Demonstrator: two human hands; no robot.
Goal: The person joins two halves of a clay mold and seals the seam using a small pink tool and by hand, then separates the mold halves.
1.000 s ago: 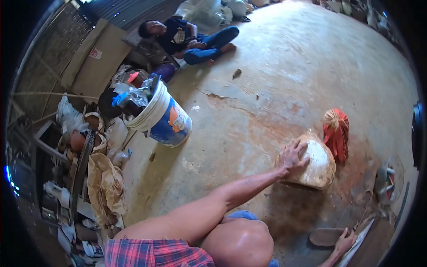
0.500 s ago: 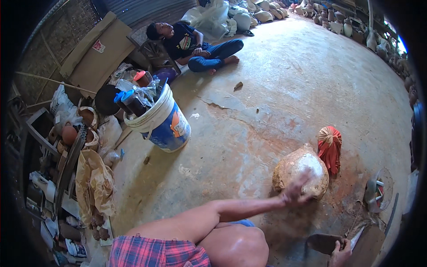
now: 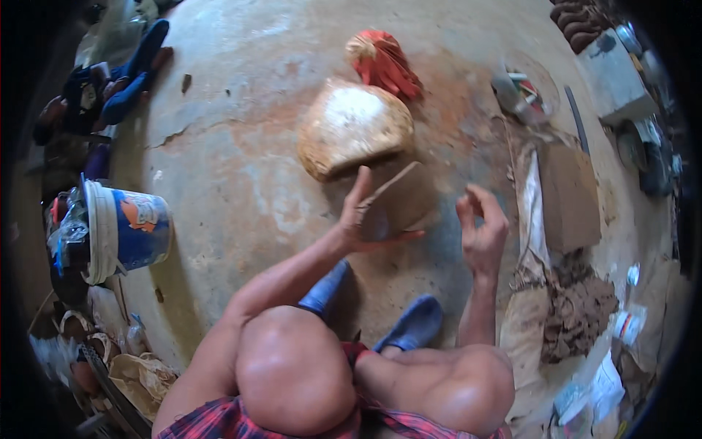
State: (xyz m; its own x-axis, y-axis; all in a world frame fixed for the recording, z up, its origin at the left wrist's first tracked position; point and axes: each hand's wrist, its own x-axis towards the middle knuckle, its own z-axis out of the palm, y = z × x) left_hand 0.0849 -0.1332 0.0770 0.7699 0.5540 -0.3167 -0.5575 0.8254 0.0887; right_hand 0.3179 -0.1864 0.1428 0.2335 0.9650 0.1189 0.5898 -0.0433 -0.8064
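Observation:
My left hand (image 3: 363, 223) holds a flat brown slab, which looks like clay (image 3: 401, 196), tilted with its thin edge up. My thumb points away from me along that edge, and the fingers lie underneath. To the right, my right hand (image 3: 484, 230) is raised over the floor with bent fingers apart and nothing visible in them. Just beyond the slab sits a rounded, rough tan block (image 3: 357, 128) with a white, powdery-looking top. A red cloth bundle with a tan tied end (image 3: 384, 62) lies against its far side.
A clear bowl of small items (image 3: 525, 91) stands at the far right, near a brown block (image 3: 569, 197). Closer is a heap of brown clay pieces (image 3: 578, 311). A white and blue bucket (image 3: 139, 227) is at the left. A person (image 3: 110, 88) sits at the far left.
My view has swung right and down. The slab, earlier in my right hand low at the right, is now in my left hand in front of the block. My left hand has left the block's top.

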